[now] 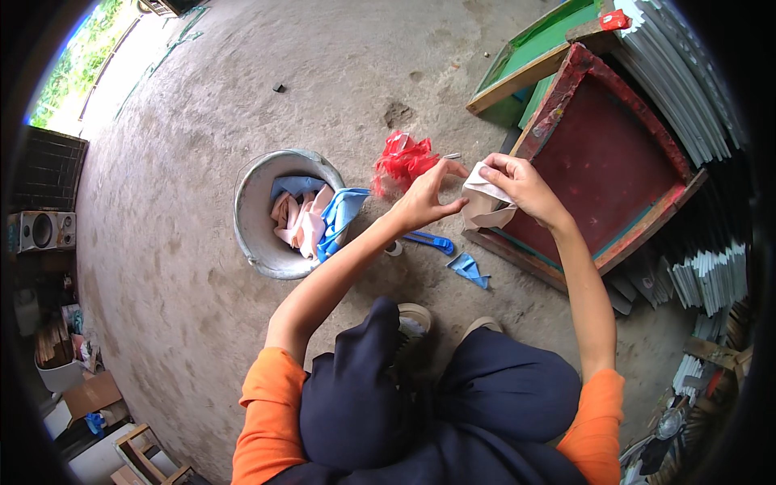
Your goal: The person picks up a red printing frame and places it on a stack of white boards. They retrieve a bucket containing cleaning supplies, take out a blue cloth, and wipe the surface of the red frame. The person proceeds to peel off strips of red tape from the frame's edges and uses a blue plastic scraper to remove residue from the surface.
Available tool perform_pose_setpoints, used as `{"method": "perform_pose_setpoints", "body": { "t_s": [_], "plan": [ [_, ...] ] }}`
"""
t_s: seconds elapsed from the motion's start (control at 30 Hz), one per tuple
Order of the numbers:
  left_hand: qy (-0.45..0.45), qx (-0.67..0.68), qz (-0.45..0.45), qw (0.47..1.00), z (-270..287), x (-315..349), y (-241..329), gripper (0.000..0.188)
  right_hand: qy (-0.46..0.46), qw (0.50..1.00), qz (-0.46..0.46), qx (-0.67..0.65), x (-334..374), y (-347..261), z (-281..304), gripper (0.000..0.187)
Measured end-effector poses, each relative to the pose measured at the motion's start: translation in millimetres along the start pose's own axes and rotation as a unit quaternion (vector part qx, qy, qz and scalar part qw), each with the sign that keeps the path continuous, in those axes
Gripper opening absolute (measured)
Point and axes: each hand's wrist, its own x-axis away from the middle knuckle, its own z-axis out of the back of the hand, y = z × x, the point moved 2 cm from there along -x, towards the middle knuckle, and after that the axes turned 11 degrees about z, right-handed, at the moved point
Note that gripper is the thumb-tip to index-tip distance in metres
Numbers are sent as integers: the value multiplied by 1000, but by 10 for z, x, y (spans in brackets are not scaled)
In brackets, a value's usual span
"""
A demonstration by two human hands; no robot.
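A folded cream piece [486, 212], cloth or paper, is pinched between the thumb and fingers of my right hand [524, 188]. Just left of it, my left hand [426, 196] has its thumb and fingers apart in a C shape. The left thumb tip comes close to the cream piece; I cannot tell whether they touch. Below my hands, a blue utility knife [432, 242] and a blue cloth scrap [469, 270] lie on the floor. A crumpled red plastic bag [403, 161] is just beyond my left hand.
To the left stands a grey bucket [249, 234] holding pink cloths [302, 224] and a blue cloth [342, 212] draped over its rim. Wooden-framed screens, one dark red [606, 153] and one green [540, 50], lean at the right near stacked pale sheets [675, 77].
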Motion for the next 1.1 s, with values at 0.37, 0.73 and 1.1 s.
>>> {"method": "perform_pose_setpoints", "body": {
  "t_s": [0.37, 0.73, 1.1],
  "plan": [
    [16, 308, 144, 940, -3, 39, 95, 16, 20, 999, 33, 35, 57, -78, 125, 22],
    [-80, -52, 201, 975, 506, -26, 228, 31, -34, 972, 35, 231, -112, 161, -43, 19],
    [-48, -39, 208, 976, 627, 268, -335, 24, 185, 927, 170, 279, -51, 1173, -594, 10]
  ]
}}
